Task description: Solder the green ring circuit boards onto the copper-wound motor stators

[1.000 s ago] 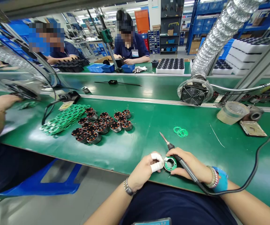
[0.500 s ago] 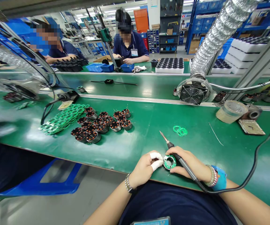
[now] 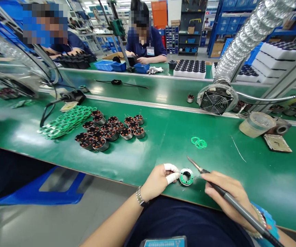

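Observation:
My left hand (image 3: 160,180), with white wraps on thumb and finger, pinches the left edge of a round motor part topped by a green ring board (image 3: 186,177). To its right, my right hand (image 3: 227,192) is closed on a soldering iron (image 3: 221,191). The iron's tip points up and left, above the ring board and apart from it. Beyond the hands, a few loose green rings (image 3: 198,142) lie on the green table (image 3: 163,151).
Several copper-wound motor parts (image 3: 107,130) stand left of centre beside a pile of green boards (image 3: 68,121). A fan (image 3: 215,99), a tub (image 3: 256,124) and a small tray (image 3: 278,142) are at the right. Two people sit across the bench.
My right hand has let go of the ring part and moved right, and its grip on the iron has changed. The iron's tip has shifted right and down. My left hand still holds the part.

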`<action>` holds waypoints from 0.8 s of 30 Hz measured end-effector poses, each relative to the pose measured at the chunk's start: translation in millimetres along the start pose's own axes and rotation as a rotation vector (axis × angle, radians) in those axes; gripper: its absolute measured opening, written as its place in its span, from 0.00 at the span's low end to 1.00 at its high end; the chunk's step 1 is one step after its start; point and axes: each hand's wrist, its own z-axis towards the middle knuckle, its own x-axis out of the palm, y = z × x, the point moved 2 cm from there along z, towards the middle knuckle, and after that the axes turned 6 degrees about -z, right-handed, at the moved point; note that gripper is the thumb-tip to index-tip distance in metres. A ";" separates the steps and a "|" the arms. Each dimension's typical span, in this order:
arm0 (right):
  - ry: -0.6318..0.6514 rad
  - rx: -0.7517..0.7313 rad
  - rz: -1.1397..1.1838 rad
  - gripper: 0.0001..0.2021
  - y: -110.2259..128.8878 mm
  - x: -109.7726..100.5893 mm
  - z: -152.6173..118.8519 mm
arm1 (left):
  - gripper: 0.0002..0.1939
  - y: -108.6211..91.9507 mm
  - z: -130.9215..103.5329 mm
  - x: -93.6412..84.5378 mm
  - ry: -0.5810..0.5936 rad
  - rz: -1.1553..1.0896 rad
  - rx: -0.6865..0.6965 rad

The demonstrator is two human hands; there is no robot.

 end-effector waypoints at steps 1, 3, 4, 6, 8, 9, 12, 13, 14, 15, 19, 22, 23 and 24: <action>-0.008 0.011 -0.013 0.14 1.3 -2.9 -2.2 | 0.08 -0.3 0.2 -0.2 0.001 -0.008 -0.002; -0.027 0.035 -0.028 0.13 2.5 -6.8 -4.6 | 0.08 -1.0 0.3 -0.3 0.002 -0.012 0.000; -0.037 0.056 -0.038 0.12 2.3 -7.6 -5.0 | 0.08 -1.5 0.3 -0.2 0.000 -0.008 0.006; -0.043 0.123 -0.076 0.09 0.4 -7.1 -5.2 | 0.08 -2.3 0.1 0.0 -0.006 0.001 0.014; -0.044 0.186 -0.124 0.08 -2.3 -5.1 -5.4 | 0.08 -2.4 -0.1 0.0 -0.008 0.003 0.013; -0.042 0.208 -0.137 0.07 -3.5 -3.9 -5.4 | 0.07 -2.3 -0.2 -0.1 -0.005 0.002 0.011; -0.009 0.243 -0.112 0.08 -6.0 -0.8 -4.3 | 0.07 -1.7 -0.5 -0.8 0.004 -0.001 0.015; 0.008 0.247 -0.088 0.08 -6.3 -0.2 -3.7 | 0.07 -1.6 -0.5 -1.0 0.006 -0.001 0.018; 0.023 0.251 -0.065 0.09 -6.3 0.0 -2.9 | 0.07 -1.5 -0.5 -1.2 0.008 -0.001 0.020; 0.033 0.256 -0.049 0.09 -6.2 0.1 -2.1 | 0.07 -1.4 -0.5 -1.4 0.009 -0.001 0.021; 0.055 0.275 -0.027 0.09 -5.5 -0.1 -0.1 | 0.07 -1.3 -0.1 -1.9 0.019 0.012 0.030; 0.060 0.276 -0.027 0.09 -5.1 0.0 0.7 | 0.06 -0.7 0.1 -2.2 0.030 0.019 0.037; 0.057 0.271 -0.028 0.09 -5.0 -0.1 0.8 | 0.06 -0.5 0.1 -2.3 0.033 0.020 0.037; 0.054 0.266 -0.030 0.09 -5.0 -0.2 0.7 | 0.06 -0.4 0.1 -2.4 0.034 0.022 0.037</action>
